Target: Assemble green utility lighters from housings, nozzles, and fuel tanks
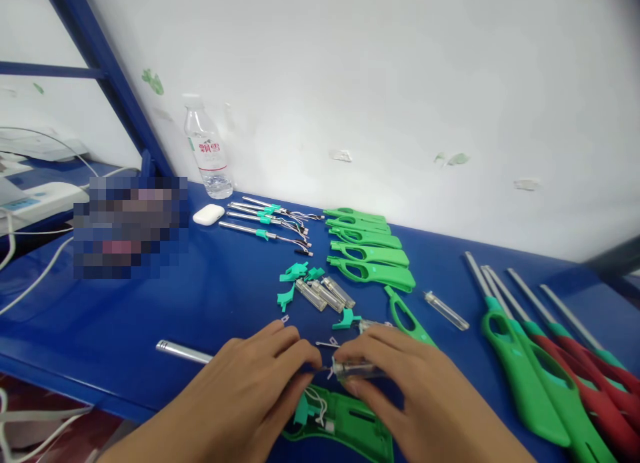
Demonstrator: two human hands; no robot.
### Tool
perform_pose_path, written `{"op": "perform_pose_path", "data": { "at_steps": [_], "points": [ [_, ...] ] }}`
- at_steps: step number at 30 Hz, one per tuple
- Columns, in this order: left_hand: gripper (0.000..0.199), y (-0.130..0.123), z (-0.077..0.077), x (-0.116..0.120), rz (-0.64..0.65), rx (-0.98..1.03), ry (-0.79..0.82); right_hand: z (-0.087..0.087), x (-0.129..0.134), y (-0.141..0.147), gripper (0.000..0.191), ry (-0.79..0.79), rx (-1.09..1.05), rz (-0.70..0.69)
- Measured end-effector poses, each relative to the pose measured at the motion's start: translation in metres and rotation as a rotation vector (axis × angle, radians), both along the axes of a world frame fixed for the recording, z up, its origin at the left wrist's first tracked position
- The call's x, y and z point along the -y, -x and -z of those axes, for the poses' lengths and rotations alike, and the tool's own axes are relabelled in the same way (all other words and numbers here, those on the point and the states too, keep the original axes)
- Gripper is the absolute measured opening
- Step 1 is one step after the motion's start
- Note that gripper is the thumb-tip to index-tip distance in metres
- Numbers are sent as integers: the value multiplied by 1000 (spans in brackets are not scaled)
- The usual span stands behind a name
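My right hand [400, 369] grips a clear plastic lighter fuel tank [354, 369] between thumb and fingers. The fingers of my left hand [265, 366] are closed right beside the tank's end, with a thin bit showing at their tips; what they pinch is too small to name. Beneath both hands lies an open green lighter casing half [357, 423] with white wires [320, 403] and a teal piece inside. A silver metal tube [184, 351] sticks out to the left behind my left hand. Just beyond my right fingers are a teal trigger [346, 319] and another clear tank [373, 325].
Past my hands lie loose teal triggers [294, 271], clear tanks [325, 295], wired metal tubes [245, 229] and stacked green casings [373, 273]. A lone tank [447, 310] and several long-nosed lighters [525, 376] are on the right. A water bottle [209, 149] and white case [209, 215] stand by the wall.
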State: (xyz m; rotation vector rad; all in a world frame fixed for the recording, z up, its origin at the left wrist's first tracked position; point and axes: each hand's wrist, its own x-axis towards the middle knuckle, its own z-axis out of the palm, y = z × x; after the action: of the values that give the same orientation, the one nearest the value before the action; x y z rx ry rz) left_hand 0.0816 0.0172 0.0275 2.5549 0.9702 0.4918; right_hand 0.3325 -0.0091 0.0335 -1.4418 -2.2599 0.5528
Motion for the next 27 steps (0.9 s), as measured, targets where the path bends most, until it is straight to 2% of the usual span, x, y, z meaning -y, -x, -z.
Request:
{"op": "perform_pose_path", "data": {
  "at_steps": [6, 13, 27],
  "points": [
    [20, -1, 8, -3, 1, 13, 44, -1, 1, 1, 25, 21, -12, -10],
    [21, -1, 6, 0, -3, 11, 92, -1, 0, 1, 30, 25, -22, -5],
    [21, -1, 7, 0, 1, -7, 4, -3, -1, 5, 25, 87, -17, -11]
  ]
}}
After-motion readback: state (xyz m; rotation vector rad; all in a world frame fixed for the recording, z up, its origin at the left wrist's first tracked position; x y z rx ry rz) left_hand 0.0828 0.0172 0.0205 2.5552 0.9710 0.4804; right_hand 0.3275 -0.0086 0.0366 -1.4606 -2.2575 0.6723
